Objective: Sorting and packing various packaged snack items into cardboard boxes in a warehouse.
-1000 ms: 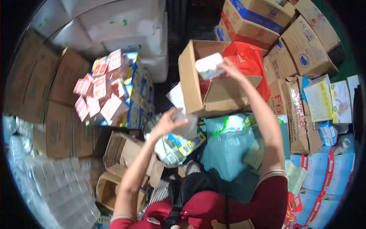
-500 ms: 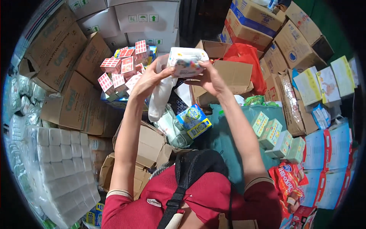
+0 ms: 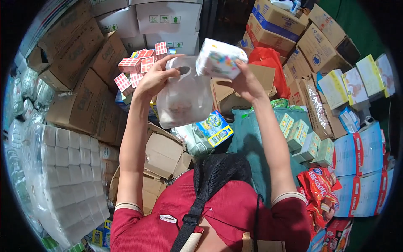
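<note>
My left hand [image 3: 153, 80] is closed on the upper edge of a translucent white plastic bag [image 3: 184, 101], next to its handle hole. The bag hangs down in front of me; what is in it, if anything, I cannot make out. In my right hand [image 3: 248, 84] is a white soft pack [image 3: 218, 56] with a colourful print, tilted and raised just right of the bag's top. Below the bag lie a blue and yellow box [image 3: 215, 129] and a pale green plastic-wrapped bundle [image 3: 195, 140].
Several red-and-white patterned boxes [image 3: 129, 65] are heaped beyond my left hand. An open cardboard box [image 3: 263, 77] and a red bag [image 3: 268, 63] stand behind my right hand. Wrapped white rolls [image 3: 73, 168] are stacked at left, green boxes [image 3: 298, 134] and red snack bags [image 3: 319, 189] at right.
The white pack has moved up and right, now in my right hand alone. My left hand has let go of it and moved left, holding up the plastic bag, which now hangs spread out.
</note>
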